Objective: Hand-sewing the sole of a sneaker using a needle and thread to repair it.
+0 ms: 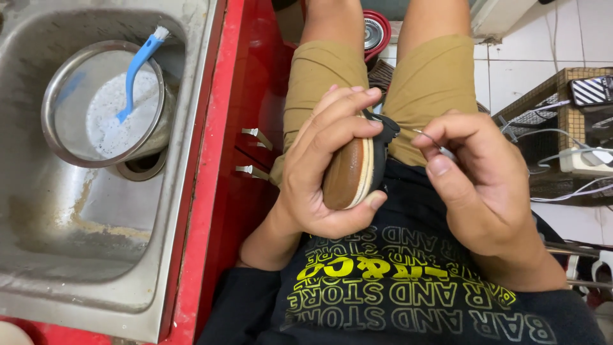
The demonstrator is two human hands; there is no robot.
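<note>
My left hand (322, 166) grips a shoe (354, 169) with a brown sole and black upper, held sole-up over my lap. My right hand (476, 176) pinches a thin metal needle or hook (426, 137) whose tip meets the black edge of the shoe near the sole. I sit in tan shorts and a black printed shirt.
A steel sink (96, 243) lies to the left, holding a metal bowl (105, 105) of foamy water with a blue brush (137, 70) in it. The red counter edge (207, 191) runs beside my leg. A wire basket (562, 115) with cables stands at right.
</note>
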